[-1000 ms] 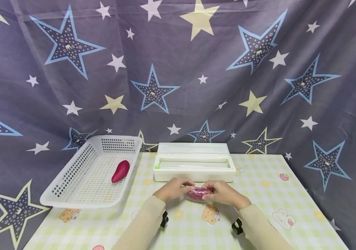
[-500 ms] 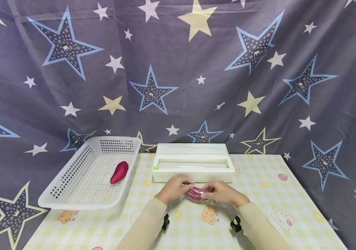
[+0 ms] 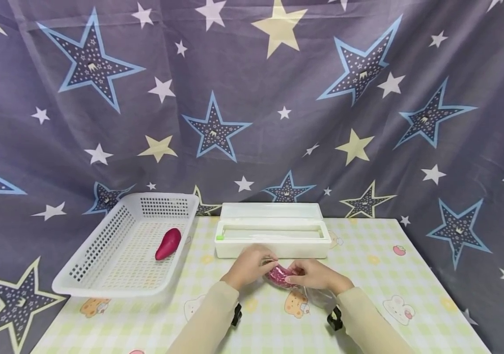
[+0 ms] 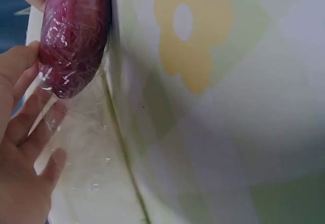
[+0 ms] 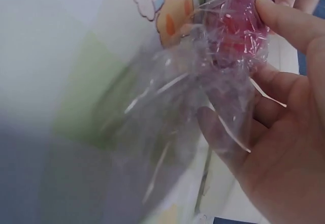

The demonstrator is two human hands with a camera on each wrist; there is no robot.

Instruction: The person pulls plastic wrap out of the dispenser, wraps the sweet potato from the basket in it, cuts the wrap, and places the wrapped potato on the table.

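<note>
A purple-red sweet potato [image 3: 278,276], covered in wrinkled clear cling film, is between my two hands just in front of the white box. My left hand [image 3: 248,268] pinches its left end with thumb and finger; in the left wrist view the other fingers spread behind loose film [image 4: 84,142]. My right hand [image 3: 320,275] grips the right end, its thumb pressing the wrapped surface. From that end a loose tail of cling film [image 5: 162,107] hangs over the right fingers toward the tablecloth.
Behind my hands stands a white cling film box [image 3: 271,248], lid raised, with a green piece at its left end. To the left, a white plastic basket [image 3: 115,291] contains another purple-red sweet potato [image 3: 168,244]. A checked cloth [image 3: 367,314] covers the table; a starry curtain hangs behind.
The wrapped sweet potato has tilted, its right end lower and nearer me. More loose film shows beside the right hand. The left hand has shifted slightly up.
</note>
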